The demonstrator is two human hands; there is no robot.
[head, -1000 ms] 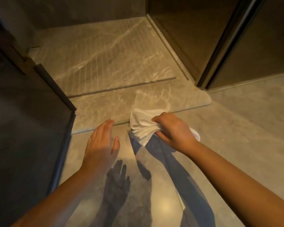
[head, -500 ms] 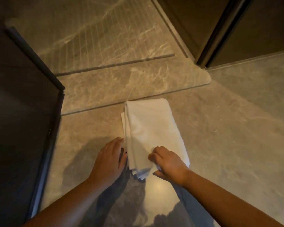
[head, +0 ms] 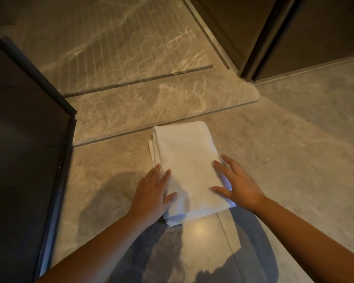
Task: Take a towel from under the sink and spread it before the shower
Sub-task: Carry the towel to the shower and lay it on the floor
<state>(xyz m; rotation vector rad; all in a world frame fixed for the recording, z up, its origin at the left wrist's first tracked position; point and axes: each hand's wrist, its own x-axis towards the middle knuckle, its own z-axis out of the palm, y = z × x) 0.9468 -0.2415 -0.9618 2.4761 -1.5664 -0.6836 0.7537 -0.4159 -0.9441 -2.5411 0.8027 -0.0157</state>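
The folded towel (head: 186,170) lies on the floor (head: 294,160) in the middle, and its far short edge reaches the near edge of the shower threshold (head: 131,113). Behind the threshold lies the shower floor (head: 110,48). To the left of the towel, well apart from it, stands a panel (head: 18,139), and its far corner comes just beside the threshold. At the far right, behind the end of the threshold, stands a door frame (head: 262,37). The left hand (head: 151,193) rests flat on the near left edge of the towel, and the right hand (head: 237,182) rests flat on its near right edge. The two forearms come in from the near side, one on each side of the towel.
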